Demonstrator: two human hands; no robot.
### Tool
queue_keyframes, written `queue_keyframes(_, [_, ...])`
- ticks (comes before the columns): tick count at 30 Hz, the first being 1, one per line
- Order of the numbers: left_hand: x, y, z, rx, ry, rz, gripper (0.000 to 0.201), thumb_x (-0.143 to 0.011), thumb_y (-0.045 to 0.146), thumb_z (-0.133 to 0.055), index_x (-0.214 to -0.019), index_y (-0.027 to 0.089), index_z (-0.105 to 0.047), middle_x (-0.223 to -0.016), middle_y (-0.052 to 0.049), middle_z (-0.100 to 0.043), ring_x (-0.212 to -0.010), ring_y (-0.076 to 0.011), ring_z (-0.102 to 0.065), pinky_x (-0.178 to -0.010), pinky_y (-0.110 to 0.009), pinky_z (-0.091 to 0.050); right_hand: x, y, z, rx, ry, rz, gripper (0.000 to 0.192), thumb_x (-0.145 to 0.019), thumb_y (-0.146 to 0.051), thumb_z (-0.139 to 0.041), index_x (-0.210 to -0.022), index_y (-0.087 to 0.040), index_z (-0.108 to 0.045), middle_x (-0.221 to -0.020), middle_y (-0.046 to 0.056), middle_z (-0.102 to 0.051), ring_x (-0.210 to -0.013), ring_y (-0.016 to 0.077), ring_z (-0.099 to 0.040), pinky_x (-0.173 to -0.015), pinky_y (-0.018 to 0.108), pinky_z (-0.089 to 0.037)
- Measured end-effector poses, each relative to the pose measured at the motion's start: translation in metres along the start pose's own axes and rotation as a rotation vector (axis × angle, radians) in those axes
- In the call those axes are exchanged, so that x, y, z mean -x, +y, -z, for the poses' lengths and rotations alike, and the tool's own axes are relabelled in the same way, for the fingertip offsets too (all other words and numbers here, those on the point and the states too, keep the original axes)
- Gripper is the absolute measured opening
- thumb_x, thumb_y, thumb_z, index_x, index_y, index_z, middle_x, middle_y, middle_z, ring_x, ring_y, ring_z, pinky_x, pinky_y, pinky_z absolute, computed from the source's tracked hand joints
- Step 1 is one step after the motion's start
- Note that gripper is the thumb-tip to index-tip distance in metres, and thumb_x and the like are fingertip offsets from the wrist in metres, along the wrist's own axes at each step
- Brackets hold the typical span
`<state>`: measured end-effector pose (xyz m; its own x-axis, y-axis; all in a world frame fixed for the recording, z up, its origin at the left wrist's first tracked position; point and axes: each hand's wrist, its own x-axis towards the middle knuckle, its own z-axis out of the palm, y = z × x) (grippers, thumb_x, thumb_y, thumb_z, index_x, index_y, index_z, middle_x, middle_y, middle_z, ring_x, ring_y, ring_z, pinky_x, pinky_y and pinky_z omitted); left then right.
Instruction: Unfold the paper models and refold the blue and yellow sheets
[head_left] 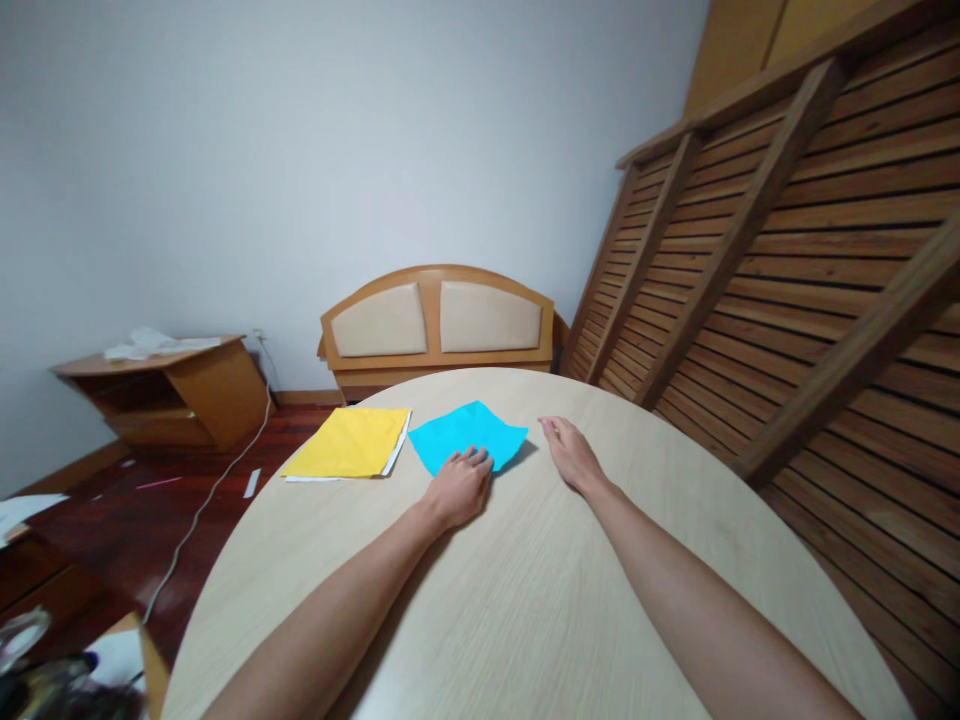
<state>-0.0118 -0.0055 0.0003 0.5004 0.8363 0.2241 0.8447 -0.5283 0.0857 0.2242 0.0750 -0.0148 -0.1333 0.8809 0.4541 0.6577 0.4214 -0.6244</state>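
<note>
A sheet of bright cyan paper lies on the table, its right corner lifted and casting a shadow. My left hand rests palm down over the near edge of this sheet, fingers slightly bent and lying on it; the thumb is hidden. To the right of the sheet, my right hand is held apart from it, with fingers stretched forward and nothing visible in them. Left of the cyan sheet lies a stack of yellow paper, with white sheets showing beneath its right and near edges.
The round pale wooden table has its curved far edge before a padded headboard. A slatted wooden panel leans along the right. Left on the floor are a low cabinet, a white cable and a cluttered box.
</note>
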Motion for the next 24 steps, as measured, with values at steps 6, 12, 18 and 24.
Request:
queue_keyframes(6, [0.008, 0.004, 0.017, 0.113, -0.051, -0.308, 0.04, -0.102, 0.041, -0.036, -0.125, 0.022, -0.063, -0.144, -0.011, -0.056, -0.137, -0.0272, -0.049, -0.114, -0.041, -0.04, -0.003, -0.016, 0.015, 0.021, 0.254, -0.104, 0.062, -0.103, -0.049, -0.016, -0.122, -0.017, -0.065, -0.125, 0.015, -0.066, -0.121, 0.0285, -0.056, -0.108, 0.041, -0.038])
queue_keyframes(12, [0.008, 0.017, 0.024, 0.15, -0.101, -0.461, 0.04, -0.099, 0.041, -0.042, -0.126, 0.021, -0.064, -0.143, -0.01, -0.058, -0.133, -0.0268, -0.053, -0.111, -0.039, -0.043, 0.004, -0.048, -0.003, 0.1, -0.122, 0.134, 0.057, -0.104, -0.047, -0.02, -0.134, -0.022, -0.061, -0.133, 0.009, -0.065, -0.129, 0.0238, -0.053, -0.113, 0.039, -0.034])
queue_keyframes(18, [0.003, 0.014, 0.01, 0.136, -0.037, -0.229, 0.035, -0.098, 0.031, -0.035, -0.102, 0.02, -0.068, -0.105, -0.009, -0.074, -0.102, -0.0229, -0.069, -0.095, -0.035, -0.052, 0.023, -0.052, -0.025, 0.307, -0.528, 0.122, 0.056, -0.104, -0.046, -0.023, -0.15, -0.022, -0.044, -0.161, 0.006, -0.033, -0.152, 0.0263, -0.02, -0.122, 0.049, -0.014])
queue_keyframes(24, [-0.007, -0.003, -0.013, 0.113, 0.032, 0.188, 0.052, -0.095, 0.035, -0.043, -0.139, 0.008, -0.048, -0.158, -0.017, -0.036, -0.146, -0.0266, -0.035, -0.12, -0.038, -0.03, 0.028, -0.058, -0.03, 0.388, -0.551, 0.092, 0.058, -0.101, -0.045, -0.031, -0.155, -0.023, -0.035, -0.165, 0.004, -0.023, -0.152, 0.0301, -0.015, -0.122, 0.052, -0.011])
